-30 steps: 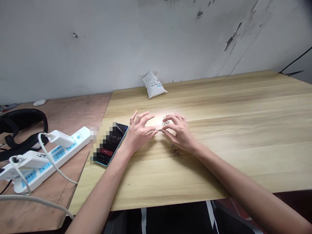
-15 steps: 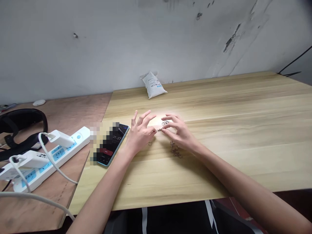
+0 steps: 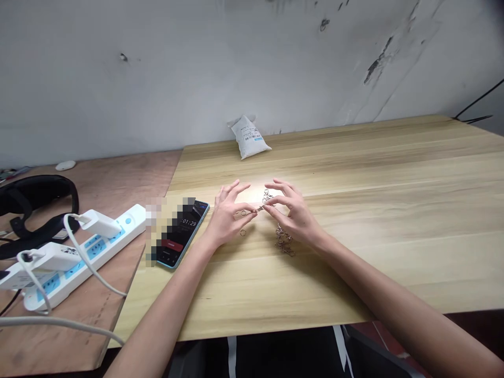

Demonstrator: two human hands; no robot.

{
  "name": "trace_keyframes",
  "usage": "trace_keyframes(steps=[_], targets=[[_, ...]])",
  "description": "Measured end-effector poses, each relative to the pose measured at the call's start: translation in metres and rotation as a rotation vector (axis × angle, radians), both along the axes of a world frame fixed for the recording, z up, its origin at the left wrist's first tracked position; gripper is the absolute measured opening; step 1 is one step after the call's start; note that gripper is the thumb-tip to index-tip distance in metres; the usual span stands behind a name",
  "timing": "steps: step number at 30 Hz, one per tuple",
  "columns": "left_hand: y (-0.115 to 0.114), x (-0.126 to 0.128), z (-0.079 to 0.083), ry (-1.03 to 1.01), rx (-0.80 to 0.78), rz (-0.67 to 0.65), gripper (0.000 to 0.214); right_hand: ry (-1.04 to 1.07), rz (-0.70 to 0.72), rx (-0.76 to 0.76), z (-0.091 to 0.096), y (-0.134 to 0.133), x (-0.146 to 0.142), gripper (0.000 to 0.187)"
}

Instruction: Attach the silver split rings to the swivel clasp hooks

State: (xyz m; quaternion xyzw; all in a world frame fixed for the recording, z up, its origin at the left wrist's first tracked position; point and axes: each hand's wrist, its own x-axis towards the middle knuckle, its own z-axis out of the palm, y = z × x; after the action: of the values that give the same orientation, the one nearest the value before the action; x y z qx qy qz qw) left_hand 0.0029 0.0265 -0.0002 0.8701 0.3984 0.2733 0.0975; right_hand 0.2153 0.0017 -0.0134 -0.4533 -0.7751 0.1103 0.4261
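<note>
Both hands meet just right of the phone (image 3: 181,232), which lies face up on the pale wooden table (image 3: 374,262). The left hand (image 3: 230,218), the nearer of the two to the phone, has thumb and forefinger pressed together on one end of a small metal link (image 3: 259,209). Its other fingers fan out above the wood. The right hand (image 3: 293,215), one step farther from the phone, pinches the other end of the same link between thumb and forefinger tips, with the remaining fingers curled and raised. The link sits between the two sets of fingertips. It is so small that it may be a ring or a clasp, and I cannot tell which.

A loose ring (image 3: 243,232) lies flat on the table right of the phone, just below the left thumb. A tangle of linked rings (image 3: 284,242) lies farther right of the phone, beside the right wrist. A smaller cluster of rings (image 3: 268,197) sits beyond the right fingertips.

Left of the phone, on a brown board, a white power strip (image 3: 79,252) carries plugged-in white chargers (image 3: 98,223). Well beyond the phone and to its right, a white pouch (image 3: 249,136) leans by the wall. A black strap (image 3: 35,205) lies far left of the phone, past the power strip.
</note>
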Motion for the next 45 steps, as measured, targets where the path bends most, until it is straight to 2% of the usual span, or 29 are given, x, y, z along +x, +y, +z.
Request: trace_keyframes(steps=[6, 10, 15, 18, 22, 25, 27, 29, 32, 38, 41, 45], targets=[[0.003, -0.003, 0.002, -0.046, 0.091, 0.037, 0.008, -0.176, -0.006, 0.059, -0.006, 0.004, 0.004, 0.009], [0.001, 0.0, -0.001, 0.071, 0.231, 0.036, 0.012, -0.279, -0.013, 0.12, -0.005, 0.002, 0.0, 0.01], [-0.004, 0.01, -0.006, 0.231, 0.313, 0.002, 0.013, -0.29, 0.008, 0.206, 0.002, -0.005, -0.01, 0.012], [-0.005, 0.012, -0.005, 0.227, 0.355, 0.027, 0.015, -0.241, -0.002, 0.176, 0.004, -0.005, -0.009, 0.012], [0.004, -0.003, 0.0, 0.16, 0.287, 0.091, 0.009, -0.191, -0.081, 0.095, -0.006, 0.006, 0.003, 0.012], [0.014, -0.022, 0.002, 0.136, 0.201, 0.153, 0.014, -0.195, -0.135, 0.051, -0.016, 0.017, 0.012, 0.014], [0.019, -0.031, 0.002, 0.147, 0.145, 0.149, 0.015, -0.195, -0.173, 0.039, -0.021, 0.023, 0.016, 0.012], [0.02, -0.034, 0.002, 0.172, 0.108, 0.113, 0.016, -0.198, -0.193, 0.028, -0.021, 0.026, 0.019, 0.019], [0.018, -0.031, -0.001, 0.218, 0.075, 0.04, 0.018, -0.222, -0.104, -0.005, -0.011, 0.022, 0.025, 0.025], [0.014, -0.023, -0.006, 0.235, 0.03, 0.017, 0.014, -0.369, 0.248, -0.193, 0.022, 0.004, 0.036, 0.011], [0.016, -0.022, -0.008, 0.19, -0.004, 0.03, 0.01, -0.407, 0.303, -0.257, 0.03, -0.002, 0.037, 0.014], [0.016, -0.02, -0.008, 0.113, -0.017, 0.044, 0.005, -0.452, 0.329, -0.305, 0.03, -0.006, 0.035, 0.014]])
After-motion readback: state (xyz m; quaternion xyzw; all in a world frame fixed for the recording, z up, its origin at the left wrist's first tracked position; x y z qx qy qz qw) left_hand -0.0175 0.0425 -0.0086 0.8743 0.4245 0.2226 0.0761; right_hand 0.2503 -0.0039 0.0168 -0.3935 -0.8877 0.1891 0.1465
